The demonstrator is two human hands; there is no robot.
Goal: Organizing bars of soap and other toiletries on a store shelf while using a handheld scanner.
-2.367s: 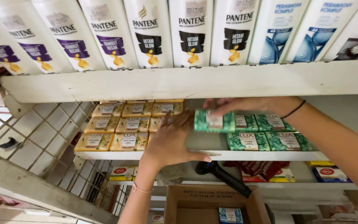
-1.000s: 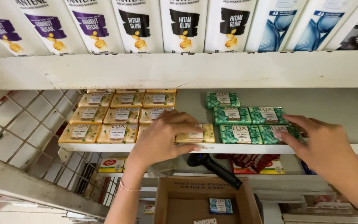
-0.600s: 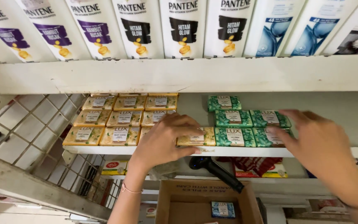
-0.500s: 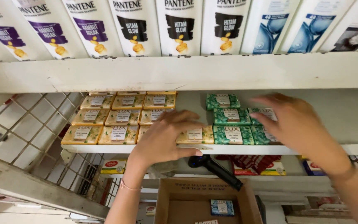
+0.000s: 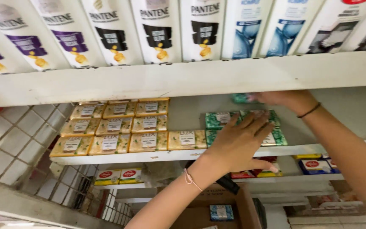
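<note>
My left hand (image 5: 238,144) lies flat with fingers spread on the front of the stacked green soap bars (image 5: 217,120) on the middle shelf (image 5: 119,157). My right hand (image 5: 285,100), a black band on its wrist, reaches in under the upper shelf and pinches a blurred green soap bar (image 5: 239,98) above the back of the green stack. Rows of yellow soap bars (image 5: 115,127) fill the shelf left of the green ones, and a single yellow bar (image 5: 186,139) touches the green stack.
White and blue shampoo bottles (image 5: 157,29) stand on the upper shelf (image 5: 183,78). Below, an open cardboard box (image 5: 242,208) holds a blue soap pack (image 5: 221,212). Red and blue packs (image 5: 314,165) sit on the lower shelf. A wire rack and tiled wall lie left.
My left hand has slid right from the yellow bar onto the green stack. My right hand has risen off the front green bars and now holds one up near the shelf's back.
</note>
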